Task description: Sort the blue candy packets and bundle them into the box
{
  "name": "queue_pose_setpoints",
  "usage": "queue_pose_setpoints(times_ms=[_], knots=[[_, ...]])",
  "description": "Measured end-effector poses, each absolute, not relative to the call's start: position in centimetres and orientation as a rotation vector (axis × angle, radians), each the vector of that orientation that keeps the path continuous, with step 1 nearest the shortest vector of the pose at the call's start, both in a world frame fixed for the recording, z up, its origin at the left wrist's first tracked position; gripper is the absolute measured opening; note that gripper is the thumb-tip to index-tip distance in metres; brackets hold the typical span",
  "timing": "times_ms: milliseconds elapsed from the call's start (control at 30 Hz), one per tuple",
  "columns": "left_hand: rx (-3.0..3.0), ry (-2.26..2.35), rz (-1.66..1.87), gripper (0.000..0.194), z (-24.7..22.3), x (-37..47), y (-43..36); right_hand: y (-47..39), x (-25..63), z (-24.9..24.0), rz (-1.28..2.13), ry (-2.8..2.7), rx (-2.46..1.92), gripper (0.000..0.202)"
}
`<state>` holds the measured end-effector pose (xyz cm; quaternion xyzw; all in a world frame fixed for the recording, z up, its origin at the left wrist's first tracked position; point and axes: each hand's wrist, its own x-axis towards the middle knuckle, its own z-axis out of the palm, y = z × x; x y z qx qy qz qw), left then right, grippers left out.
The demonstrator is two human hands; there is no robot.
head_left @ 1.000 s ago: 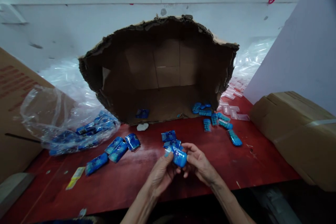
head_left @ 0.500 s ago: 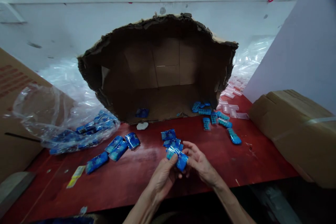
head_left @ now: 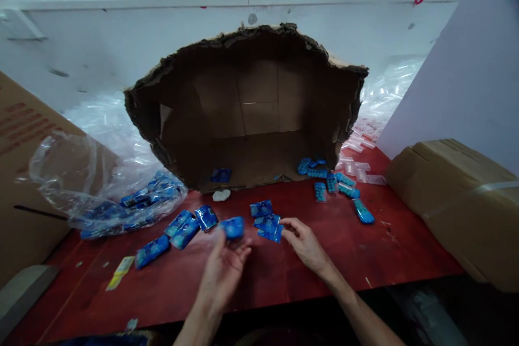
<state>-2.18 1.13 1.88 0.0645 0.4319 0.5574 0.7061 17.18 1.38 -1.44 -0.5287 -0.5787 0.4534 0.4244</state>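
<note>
A blurred blue packet [head_left: 232, 227] is at the fingertips of my left hand [head_left: 227, 262], whose other fingers are loosely curled below it. My right hand [head_left: 302, 243] touches the right edge of a small pile of flat blue packets [head_left: 266, 221] with thumb and forefinger. Left of my hands several filled blue packets [head_left: 185, 232] lie on the red table [head_left: 308, 275]. More blue packets [head_left: 154, 194] fill a clear plastic bag [head_left: 60, 184] farther left. Another blue packet [head_left: 221, 174] rests inside the torn cardboard box [head_left: 259, 157].
Several packs of blue-green pieces [head_left: 347, 189] lie at the box's right front corner. A closed carton [head_left: 450, 205] stands at right, another [head_left: 24, 173] at left. Clear plastic tubes [head_left: 359, 167] are heaped behind. A yellow-white label [head_left: 120, 272] lies front left.
My left hand has moved left with a blue packet, away from my right hand. My right hand has let go of that packet and is now at the pile's edge.
</note>
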Motion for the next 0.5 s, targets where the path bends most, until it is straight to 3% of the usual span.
queue_pose_setpoints(times_ms=[100,200,333,500], knots=[[0.021,1.009,1.413,0.034,1.8,-5.8,1.4,2.7,16.5,-1.9,0.675,-1.787,-1.560,0.020],[-0.005,1.109,1.300,0.022,1.3,-6.6,1.0,3.5,15.3,-2.8,0.397,-1.942,-1.777,0.019],[0.106,1.176,1.075,0.005,0.2,-3.6,0.7,3.7,14.1,-3.7,0.306,-1.955,-1.838,0.018],[0.317,1.202,1.063,0.018,-0.6,0.3,1.3,2.9,14.6,-3.4,0.255,-2.014,-1.799,0.021]])
